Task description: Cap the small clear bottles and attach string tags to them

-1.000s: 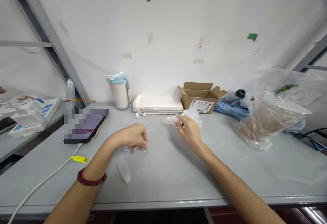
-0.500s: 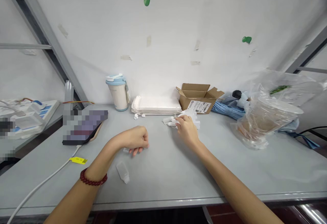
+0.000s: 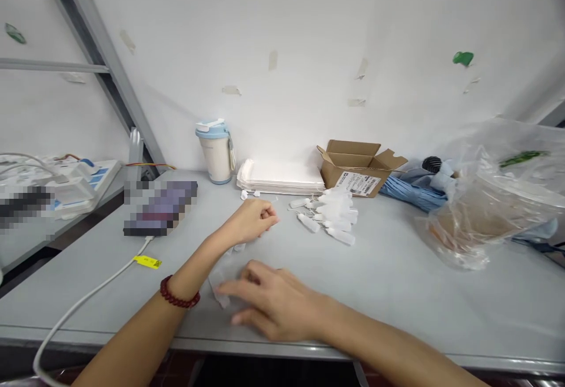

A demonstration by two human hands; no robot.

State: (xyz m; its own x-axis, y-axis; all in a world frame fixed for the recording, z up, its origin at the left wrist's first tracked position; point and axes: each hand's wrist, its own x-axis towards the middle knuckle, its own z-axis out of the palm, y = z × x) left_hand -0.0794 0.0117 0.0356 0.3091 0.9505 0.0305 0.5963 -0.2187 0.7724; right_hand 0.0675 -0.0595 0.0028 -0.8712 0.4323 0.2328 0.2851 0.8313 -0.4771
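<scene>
My left hand point(image 3: 251, 221) is curled above the table, a red bead bracelet on its wrist. Its fingertips are turned away, so whatever they hold is hidden. Small translucent pieces point(image 3: 239, 247) lie just below it. Slightly blurred, my right hand point(image 3: 280, 302) has its thumb and index finger spread apart at the near side of the table. The index fingertip is over or against a small translucent plastic bottle point(image 3: 222, 300) lying flat; whether it touches I cannot tell. Farther back lies a pile of similar small bottles with thin needle tips point(image 3: 335, 213).
Along the wall stand a cream cup with a blue lid point(image 3: 215, 154), a stack of white padded envelopes point(image 3: 282, 176) and an open cardboard box point(image 3: 359, 169). A bagged tub point(image 3: 477, 222) is at the right. A phone point(image 3: 163, 207) with a white cable point(image 3: 95, 290) lies left.
My right hand has left the bottle pile and come toward me and left, to the lone bottle. My left hand has shifted slightly up and right. The view has turned a little left.
</scene>
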